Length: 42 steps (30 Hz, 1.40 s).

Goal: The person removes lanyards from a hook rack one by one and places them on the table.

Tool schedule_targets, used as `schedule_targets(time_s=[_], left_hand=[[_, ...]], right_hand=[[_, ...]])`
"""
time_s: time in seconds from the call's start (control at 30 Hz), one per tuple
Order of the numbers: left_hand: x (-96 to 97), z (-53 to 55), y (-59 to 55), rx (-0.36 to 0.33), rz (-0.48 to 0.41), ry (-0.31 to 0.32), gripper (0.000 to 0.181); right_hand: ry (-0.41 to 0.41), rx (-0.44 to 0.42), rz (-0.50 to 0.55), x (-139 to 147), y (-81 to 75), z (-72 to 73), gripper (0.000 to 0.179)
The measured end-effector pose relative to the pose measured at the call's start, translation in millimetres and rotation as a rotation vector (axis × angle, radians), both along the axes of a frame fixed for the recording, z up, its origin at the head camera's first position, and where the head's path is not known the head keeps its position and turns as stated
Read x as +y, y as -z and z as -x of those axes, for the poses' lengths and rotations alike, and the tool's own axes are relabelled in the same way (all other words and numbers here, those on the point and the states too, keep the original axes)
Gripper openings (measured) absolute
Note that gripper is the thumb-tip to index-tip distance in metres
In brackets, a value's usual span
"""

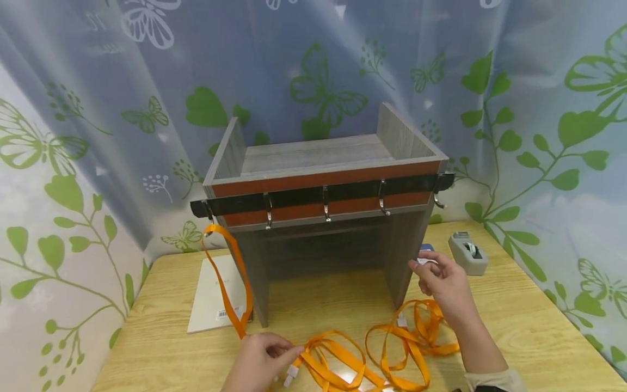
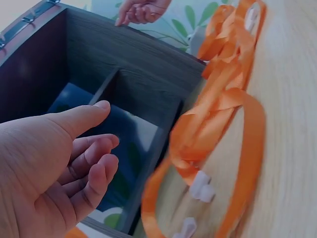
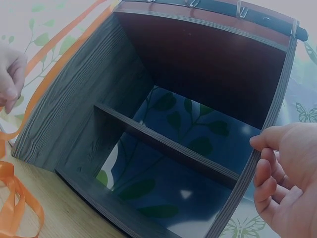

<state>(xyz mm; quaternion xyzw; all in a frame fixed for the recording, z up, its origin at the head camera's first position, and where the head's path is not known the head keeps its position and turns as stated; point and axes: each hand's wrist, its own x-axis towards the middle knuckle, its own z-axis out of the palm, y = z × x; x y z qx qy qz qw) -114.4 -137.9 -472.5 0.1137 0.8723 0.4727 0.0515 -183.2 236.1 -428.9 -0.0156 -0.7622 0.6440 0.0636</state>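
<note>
A grey wood-grain shelf stands on the table, with a black hook rail across its red-brown front. One orange lanyard hangs from the leftmost hook, its strap running down behind my left hand. That hand is low in front of the shelf, thumb out and fingers loosely bent, with nothing between them in the left wrist view. More orange lanyards with white clips lie to its right. My right hand is at the shelf's right side panel, thumb tip right at the edge and fingers loosely bent outside it.
A pale booklet with a barcode lies left of the shelf. At the right stands a grey tape dispenser, with a small blue item near it. Curtains printed with leaves and butterflies surround the table.
</note>
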Motion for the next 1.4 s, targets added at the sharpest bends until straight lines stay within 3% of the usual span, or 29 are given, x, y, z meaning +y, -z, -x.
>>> schedule_targets(time_s=[0.23, 0.47, 0.63, 0.73, 0.93, 1.0, 1.1, 1.2, 1.4], left_hand=[[-8.4, -2.3, -10.4, -0.023, -0.071, -0.072, 0.030], [-18.8, -3.7, -30.0, -0.048, -0.136, -0.255, 0.017], [-24.8, -1.4, -41.3, -0.037, -0.150, -0.327, 0.011], [-27.8, -0.4, -46.0, 0.034, -0.178, -0.383, 0.010], [-31.9, 1.0, -53.5, 0.326, -0.295, -0.616, 0.010], [-33.5, 3.9, -56.1, 0.408, -0.349, -0.666, 0.014], [-34.7, 9.5, -60.9, 0.454, -0.481, -0.670, 0.032], [-34.2, 14.3, -63.8, 0.439, -0.542, -0.643, 0.048], [-27.0, 20.3, -65.0, 0.454, -0.411, -0.574, 0.050]], right_hand=[[0.002, -0.002, -0.003, -0.4, 0.0, -0.6, 0.040], [-0.001, 0.004, 0.015, 0.6, 0.8, -0.1, 0.037], [-0.001, 0.003, 0.026, 1.3, 0.9, 0.0, 0.034], [0.000, -0.004, 0.017, 1.2, 0.8, -0.1, 0.035], [0.001, -0.010, 0.012, 0.4, 0.3, 0.3, 0.035], [0.002, -0.006, 0.011, 0.2, 0.1, 0.1, 0.034], [0.003, -0.002, 0.023, 0.6, -0.4, -0.1, 0.033], [0.001, -0.004, 0.035, 1.0, -0.6, -0.2, 0.033], [-0.006, -0.017, 0.028, 1.3, -0.4, 0.3, 0.035]])
